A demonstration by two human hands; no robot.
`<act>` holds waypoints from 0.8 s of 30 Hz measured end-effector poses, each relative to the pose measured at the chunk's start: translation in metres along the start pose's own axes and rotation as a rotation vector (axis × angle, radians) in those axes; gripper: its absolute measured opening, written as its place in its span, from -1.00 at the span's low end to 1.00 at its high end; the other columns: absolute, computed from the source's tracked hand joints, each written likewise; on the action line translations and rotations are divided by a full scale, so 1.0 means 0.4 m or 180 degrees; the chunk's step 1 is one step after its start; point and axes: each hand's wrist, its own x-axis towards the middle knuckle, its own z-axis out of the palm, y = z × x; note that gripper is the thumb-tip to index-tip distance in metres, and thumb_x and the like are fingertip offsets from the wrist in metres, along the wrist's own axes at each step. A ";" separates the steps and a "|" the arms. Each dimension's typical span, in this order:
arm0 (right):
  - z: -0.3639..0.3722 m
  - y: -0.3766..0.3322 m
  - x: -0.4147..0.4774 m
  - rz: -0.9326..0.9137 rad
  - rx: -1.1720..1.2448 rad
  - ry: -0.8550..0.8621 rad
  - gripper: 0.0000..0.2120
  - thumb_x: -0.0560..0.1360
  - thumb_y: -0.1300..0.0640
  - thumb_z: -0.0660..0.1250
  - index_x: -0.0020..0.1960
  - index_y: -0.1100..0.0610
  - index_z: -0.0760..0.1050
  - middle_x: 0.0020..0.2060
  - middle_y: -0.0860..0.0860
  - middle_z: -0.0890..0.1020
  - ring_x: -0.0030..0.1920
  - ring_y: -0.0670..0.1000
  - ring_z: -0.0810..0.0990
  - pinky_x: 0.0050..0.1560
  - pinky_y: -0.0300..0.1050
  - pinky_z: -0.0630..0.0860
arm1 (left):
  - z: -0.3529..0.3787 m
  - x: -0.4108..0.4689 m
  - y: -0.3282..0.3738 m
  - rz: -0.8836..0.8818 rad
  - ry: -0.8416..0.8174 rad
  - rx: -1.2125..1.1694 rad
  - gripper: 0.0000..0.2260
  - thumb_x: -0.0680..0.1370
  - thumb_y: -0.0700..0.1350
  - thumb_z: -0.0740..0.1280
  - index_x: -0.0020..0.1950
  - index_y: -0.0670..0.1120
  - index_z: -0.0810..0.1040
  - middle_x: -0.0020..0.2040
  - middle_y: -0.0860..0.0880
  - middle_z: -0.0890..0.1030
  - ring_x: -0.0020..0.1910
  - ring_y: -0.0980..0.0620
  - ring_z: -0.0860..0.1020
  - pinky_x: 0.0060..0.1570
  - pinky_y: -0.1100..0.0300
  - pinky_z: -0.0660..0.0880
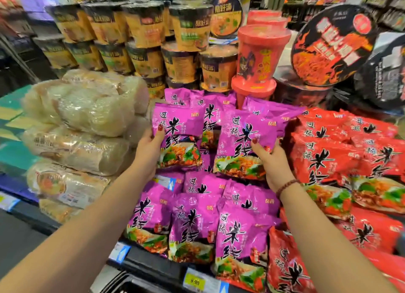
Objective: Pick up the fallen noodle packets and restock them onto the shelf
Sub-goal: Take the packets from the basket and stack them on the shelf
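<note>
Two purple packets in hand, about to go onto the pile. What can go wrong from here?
1. The left hand and right hand each grip only a lower edge of the left purple packet and the right purple packet; the glossy wrap may slip.
2. The front-row purple packets overhang the shelf edge; a nudge could slide them off.
3. The red noodle cup is stacked on another just behind; pushing back could topple it.

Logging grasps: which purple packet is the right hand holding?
The raised packet nearest the red packets; the right hand grips its right edge, thumb on its front. The left hand holds the other raised packet.
</note>
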 end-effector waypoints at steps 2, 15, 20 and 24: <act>0.003 0.017 0.007 0.0073 0.0045 0.0011 -0.40 0.48 0.08 0.41 0.46 0.09 0.30 0.29 -0.04 0.54 0.29 -0.07 0.48 0.36 -0.05 0.34 | 0.011 0.023 0.001 -0.0059 -0.0034 0.0161 -0.54 0.59 0.11 0.28 0.45 -0.02 0.38 0.33 -0.02 0.53 0.29 -0.01 0.50 0.32 -0.04 0.42; 0.043 0.004 0.029 -0.0102 -0.0329 0.0351 -0.73 0.39 -0.09 0.48 0.02 -0.18 0.46 0.38 0.00 0.35 0.28 -0.04 0.44 0.38 -0.01 0.37 | 0.058 0.073 -0.024 0.0228 0.0696 0.1588 -0.60 0.70 -0.07 0.07 0.54 -0.06 0.24 0.49 -0.10 0.34 0.45 -0.12 0.31 0.31 0.17 0.23; 0.112 0.006 -0.026 -0.0322 -0.0598 0.0687 -0.81 0.50 0.09 0.41 -0.12 -0.08 0.40 0.28 0.07 0.40 0.22 0.04 0.45 0.33 -0.03 0.37 | 0.047 0.059 -0.046 0.0741 0.0907 0.1878 -0.60 0.68 -0.19 0.09 0.53 -0.11 0.24 0.49 -0.13 0.34 0.46 -0.11 0.29 0.35 0.23 0.13; 0.175 0.023 -0.014 -0.0108 -0.0574 0.0608 -0.86 0.50 0.05 0.40 -0.09 -0.04 0.42 0.06 0.13 0.56 -0.11 -0.08 0.53 -0.15 -0.29 0.46 | 0.039 0.047 -0.070 0.1400 0.0368 0.2305 -0.51 0.66 -0.09 0.13 0.58 0.01 0.10 0.58 -0.05 0.13 0.53 -0.07 0.15 0.47 0.11 0.11</act>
